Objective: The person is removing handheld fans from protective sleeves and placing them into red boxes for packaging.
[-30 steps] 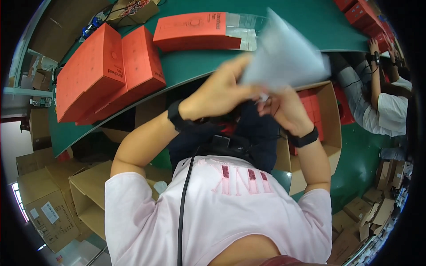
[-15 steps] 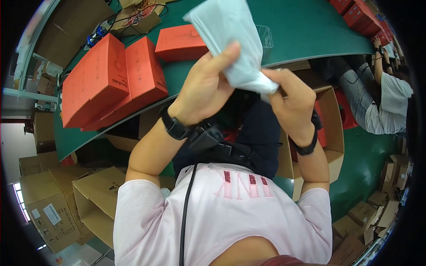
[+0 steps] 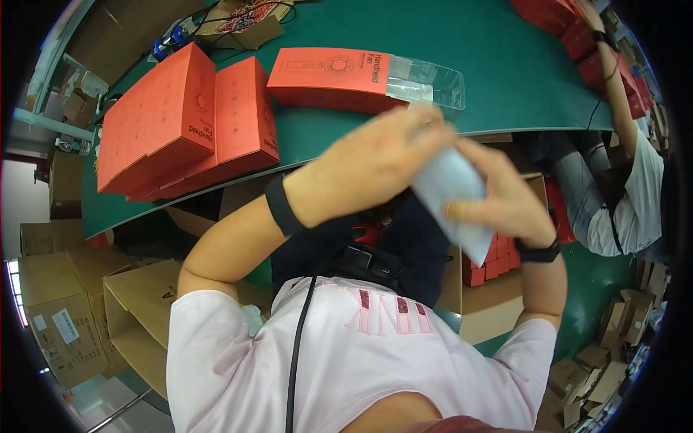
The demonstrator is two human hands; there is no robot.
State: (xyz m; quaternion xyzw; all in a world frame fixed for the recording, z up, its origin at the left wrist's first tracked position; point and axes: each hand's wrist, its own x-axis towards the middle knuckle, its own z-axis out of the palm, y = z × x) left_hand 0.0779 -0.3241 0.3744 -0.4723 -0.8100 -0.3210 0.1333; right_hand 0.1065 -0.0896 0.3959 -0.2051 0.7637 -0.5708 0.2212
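Observation:
A pale white wrapping pouch (image 3: 449, 186) slants downward in front of me, just off the table's near edge. My right hand (image 3: 509, 193) is closed around its side, thumb across the front. At the upper end my left hand (image 3: 375, 160) has its fingers bent together on the pouch; they are blurred, and what lies inside the pouch is hidden. Beyond my hands a red fan box (image 3: 325, 76) lies on the table, with a clear plastic tray (image 3: 442, 86) sticking partly out of its right end.
Several red boxes (image 3: 162, 133) stand at the left on the green table (image 3: 498, 65). A cardboard carton (image 3: 498, 307) holding small red boxes is by my right side; open cartons (image 3: 144, 303) sit at the left. At the far right a co-worker (image 3: 624, 187) reaches toward red boxes.
The pouch has come down and toward me, its free end now pointing downward. My left hand has shifted right to its upper end. The plastic tray and red box show more fully.

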